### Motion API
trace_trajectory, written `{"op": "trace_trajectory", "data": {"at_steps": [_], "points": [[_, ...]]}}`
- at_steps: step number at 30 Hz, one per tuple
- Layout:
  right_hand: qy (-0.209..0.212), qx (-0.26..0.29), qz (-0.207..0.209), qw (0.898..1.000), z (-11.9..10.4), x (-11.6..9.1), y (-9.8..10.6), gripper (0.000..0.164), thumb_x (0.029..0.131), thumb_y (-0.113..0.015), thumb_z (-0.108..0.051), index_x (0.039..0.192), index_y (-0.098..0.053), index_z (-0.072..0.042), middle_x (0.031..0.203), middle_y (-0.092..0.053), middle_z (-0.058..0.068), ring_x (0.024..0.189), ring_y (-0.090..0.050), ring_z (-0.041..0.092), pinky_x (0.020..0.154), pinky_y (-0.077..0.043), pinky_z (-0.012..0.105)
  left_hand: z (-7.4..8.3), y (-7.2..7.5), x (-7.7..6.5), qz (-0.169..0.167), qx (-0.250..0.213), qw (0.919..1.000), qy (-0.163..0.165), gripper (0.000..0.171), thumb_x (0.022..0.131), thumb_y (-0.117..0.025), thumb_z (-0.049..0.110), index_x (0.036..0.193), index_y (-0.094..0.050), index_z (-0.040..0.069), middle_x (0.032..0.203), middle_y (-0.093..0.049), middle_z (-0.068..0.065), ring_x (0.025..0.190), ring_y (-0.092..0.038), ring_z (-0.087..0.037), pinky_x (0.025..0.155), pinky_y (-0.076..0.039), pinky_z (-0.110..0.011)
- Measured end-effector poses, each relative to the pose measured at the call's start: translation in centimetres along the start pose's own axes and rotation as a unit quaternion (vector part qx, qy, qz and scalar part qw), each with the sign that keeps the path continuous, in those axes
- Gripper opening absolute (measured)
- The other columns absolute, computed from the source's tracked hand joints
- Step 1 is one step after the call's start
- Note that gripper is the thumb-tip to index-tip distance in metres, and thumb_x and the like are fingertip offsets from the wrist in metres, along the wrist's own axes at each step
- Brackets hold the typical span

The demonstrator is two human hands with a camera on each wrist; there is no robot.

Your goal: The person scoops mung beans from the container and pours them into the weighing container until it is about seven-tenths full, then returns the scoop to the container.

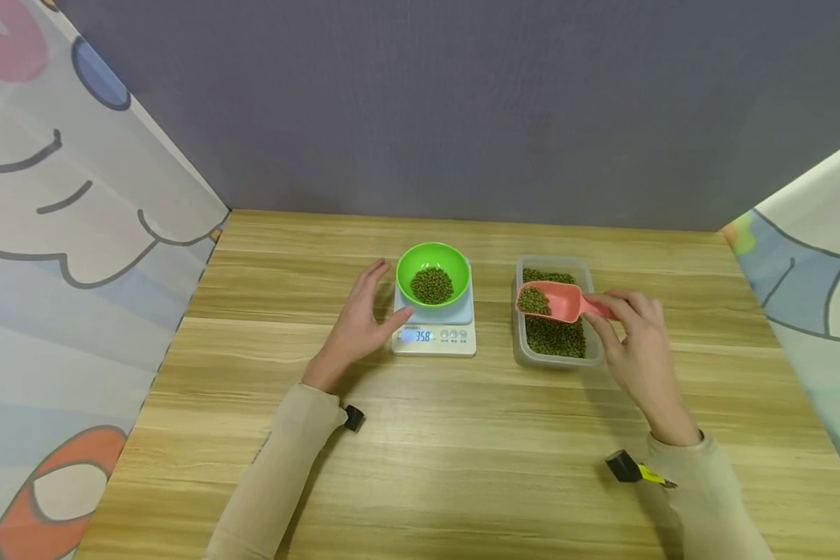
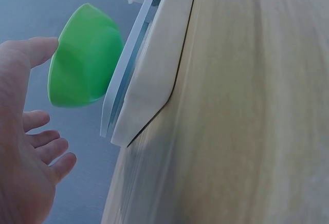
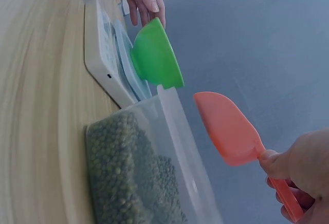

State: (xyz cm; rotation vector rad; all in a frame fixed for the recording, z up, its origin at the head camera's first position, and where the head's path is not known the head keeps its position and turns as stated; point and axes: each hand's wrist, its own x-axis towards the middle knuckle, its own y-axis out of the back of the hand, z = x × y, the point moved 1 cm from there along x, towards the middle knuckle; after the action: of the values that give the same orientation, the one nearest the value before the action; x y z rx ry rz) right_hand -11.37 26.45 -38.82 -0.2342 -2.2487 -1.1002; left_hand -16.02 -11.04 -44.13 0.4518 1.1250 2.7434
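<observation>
Bright green, the bowl sits on the scale near the centre of the head view, a small heap of beans already in it, the display reading 35.8. Right of centre, the right hand pinches the pink scoop by its handle above the tub, some beans loaded. The left hand grasps nothing, fingers loose beside the bowl; contact I can't tell. I'd judge the weighing-out partly done, this scoopful still unpoured.
</observation>
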Motion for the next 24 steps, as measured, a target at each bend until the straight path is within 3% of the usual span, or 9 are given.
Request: {"op": "trace_trajectory", "data": {"at_steps": [11,24], "points": [[0.029,0.024,-0.011,0.999,-2.4,2.7,-1.3,0.026,0.075,-0.073,-0.001,0.101,-0.071,-0.001,0.100,-0.062,0.014,0.089,-0.044,0.029,0.070,-0.032,0.041,0.4,-0.3,0.5,0.013,-0.011,0.9997,-0.017,0.087,0.084,-0.059,0.054,0.148,-0.027,0.004,0.154,-0.023,-0.010,0.138,-0.023,-0.024,0.109,-0.028,-0.053],[0.070,0.037,-0.023,0.997,-4.8,5.7,-4.2,0.022,0.081,-0.069,-0.004,0.103,-0.070,-0.001,0.100,-0.060,0.014,0.089,-0.042,0.030,0.073,-0.035,0.042,1.1,-0.9,0.9,0.028,-0.013,0.9989,-0.034,0.087,0.085,-0.059,0.054,0.147,-0.028,0.003,0.153,-0.026,-0.015,0.138,-0.024,-0.022,0.109,-0.029,-0.051]]}}
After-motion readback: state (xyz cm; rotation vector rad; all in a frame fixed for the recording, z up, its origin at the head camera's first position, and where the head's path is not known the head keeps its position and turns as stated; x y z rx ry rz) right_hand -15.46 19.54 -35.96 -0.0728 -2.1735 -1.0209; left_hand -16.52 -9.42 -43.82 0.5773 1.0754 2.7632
